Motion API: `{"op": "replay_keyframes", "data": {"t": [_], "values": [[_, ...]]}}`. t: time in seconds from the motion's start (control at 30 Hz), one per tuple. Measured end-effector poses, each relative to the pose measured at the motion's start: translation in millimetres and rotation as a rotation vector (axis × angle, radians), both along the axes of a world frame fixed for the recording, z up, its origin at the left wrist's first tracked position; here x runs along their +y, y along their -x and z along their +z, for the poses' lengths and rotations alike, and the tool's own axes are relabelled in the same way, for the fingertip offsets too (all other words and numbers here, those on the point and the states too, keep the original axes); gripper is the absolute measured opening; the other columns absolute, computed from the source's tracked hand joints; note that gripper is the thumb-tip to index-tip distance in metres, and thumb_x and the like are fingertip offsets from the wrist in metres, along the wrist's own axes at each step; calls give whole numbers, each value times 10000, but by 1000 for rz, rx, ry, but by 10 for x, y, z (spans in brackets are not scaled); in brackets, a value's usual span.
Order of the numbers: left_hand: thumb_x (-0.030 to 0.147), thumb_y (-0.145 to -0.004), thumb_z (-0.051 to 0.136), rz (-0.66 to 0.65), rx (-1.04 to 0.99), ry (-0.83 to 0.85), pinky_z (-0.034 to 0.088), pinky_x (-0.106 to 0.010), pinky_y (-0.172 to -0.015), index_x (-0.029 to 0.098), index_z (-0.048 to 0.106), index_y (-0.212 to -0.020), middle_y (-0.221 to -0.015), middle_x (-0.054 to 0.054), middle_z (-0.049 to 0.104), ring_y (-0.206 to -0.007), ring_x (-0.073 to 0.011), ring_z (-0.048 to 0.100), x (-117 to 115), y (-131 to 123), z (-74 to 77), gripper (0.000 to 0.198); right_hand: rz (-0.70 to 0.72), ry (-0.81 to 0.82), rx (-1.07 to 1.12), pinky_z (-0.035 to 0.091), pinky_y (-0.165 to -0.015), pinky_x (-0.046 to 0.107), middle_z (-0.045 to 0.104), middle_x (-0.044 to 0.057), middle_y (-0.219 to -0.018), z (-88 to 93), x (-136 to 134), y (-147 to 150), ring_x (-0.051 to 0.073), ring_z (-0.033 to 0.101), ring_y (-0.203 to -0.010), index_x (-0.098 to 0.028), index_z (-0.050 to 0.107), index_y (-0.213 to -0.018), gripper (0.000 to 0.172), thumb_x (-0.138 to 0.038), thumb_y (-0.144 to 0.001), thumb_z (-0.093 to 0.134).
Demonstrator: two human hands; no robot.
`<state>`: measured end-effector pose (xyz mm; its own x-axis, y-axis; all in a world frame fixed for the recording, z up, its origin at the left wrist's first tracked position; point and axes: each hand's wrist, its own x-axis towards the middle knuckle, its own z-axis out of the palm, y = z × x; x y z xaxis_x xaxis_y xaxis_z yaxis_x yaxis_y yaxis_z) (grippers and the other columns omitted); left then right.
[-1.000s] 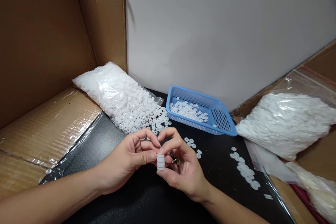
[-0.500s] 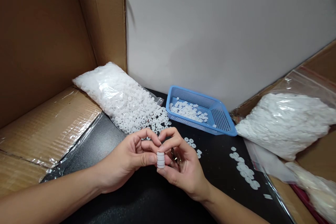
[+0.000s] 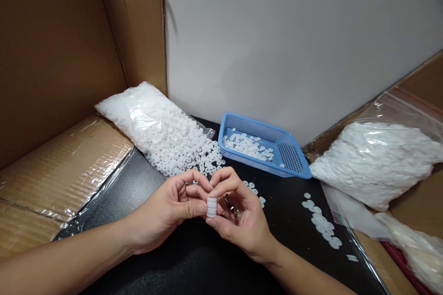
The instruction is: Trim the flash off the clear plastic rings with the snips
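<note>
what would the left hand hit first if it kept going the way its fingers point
Probably the right hand: the left hand points right across the stack of white rings both hold, though depth is unclear.

a short stack of white rings point(image 3: 212, 207) — flat, round plastic pieces pressed face to face into a small upright column with thin dark seams between them — sits off the surface, well in front of the blue basket point(image 3: 292, 166), nearer its left end.

We see the stack of white rings point(image 3: 212, 207) shorter now, pressed tighter, shifted slightly toward twelve o'clock from a second ago.
</note>
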<state>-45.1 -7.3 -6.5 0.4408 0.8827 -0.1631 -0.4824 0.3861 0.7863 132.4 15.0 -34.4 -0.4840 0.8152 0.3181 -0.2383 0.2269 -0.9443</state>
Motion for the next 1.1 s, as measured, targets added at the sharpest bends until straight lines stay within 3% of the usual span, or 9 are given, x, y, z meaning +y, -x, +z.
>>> {"op": "replay_keyframes", "data": {"t": [0.63, 0.87, 1.1], "values": [[242, -747, 874, 14, 11, 30, 491, -277, -832, 162, 672, -887, -834, -39, 788, -810, -155, 701, 3, 7, 24, 258, -31, -17, -9, 361, -505, 199, 464, -9, -1063, -14, -2, 3, 52, 467, -627, -329, 642, -991, 284, -160, -798, 763], [240, -693, 915, 66, 35, 62, 486, -212, -725, 162, 687, -851, -767, -19, 786, -730, -121, 691, 13, -5, 14, 288, -71, -91, -9, 377, -495, 189, 489, -7, -1036, -4, 10, 8, 60, 499, -638, -306, 653, -987, 278, -152, -793, 780], [199, -712, 901, 116, 51, -18, 481, -180, -687, 169, 700, -854, -766, 1, 766, -719, -96, 673, 19, 12, 4, 248, -159, -202, -36, 331, -437, 202, 538, 3, -981, 38, -3, 13, 69, 444, -583, -286, 663, -1003, 274, -155, -798, 789]]}}
